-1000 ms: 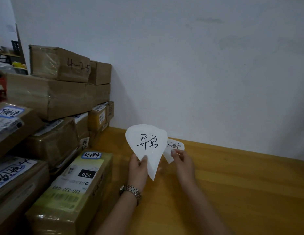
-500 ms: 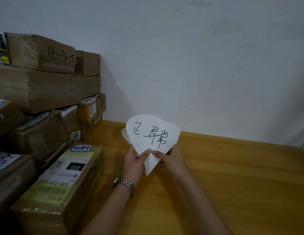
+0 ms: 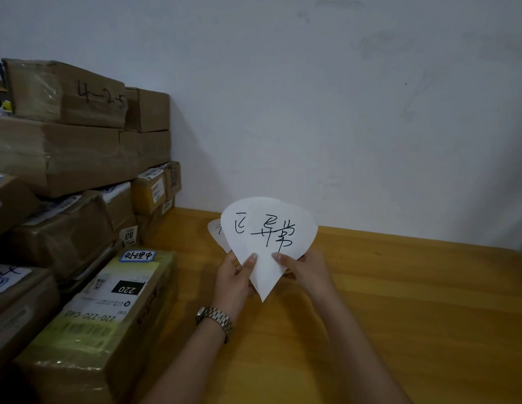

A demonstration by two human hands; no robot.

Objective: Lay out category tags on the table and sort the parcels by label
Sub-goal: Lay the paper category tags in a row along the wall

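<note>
- Tags (image 3: 268, 237) fanned at chest height over the table (image 3: 414, 301), clear of the wood, not yet laid down.
- Left hand (image 3: 235, 275) pinched on the lower left of the fan, thumb on the front sheet; right hand (image 3: 305, 271) pinched on the lower right, thumb likewise on the paper.
- At least three sheets: front one inked with handwritten characters, a second showing part of another character behind it, a third peeking out at the left edge.
- Step in hand, judged: tag layout, with sorting not begun.
- Next move likely calls for peeling one sheet off the fan and setting it flat, spaced so each tag keeps its own zone.
- Parcels (image 3: 79, 228) stacked at the left against the wall (image 3: 341, 112), nearest box (image 3: 102, 310) bearing a small blue-edged label.
- Open room: bare table to the right and forward as far as the wall; left side crowded by boxes.
</note>
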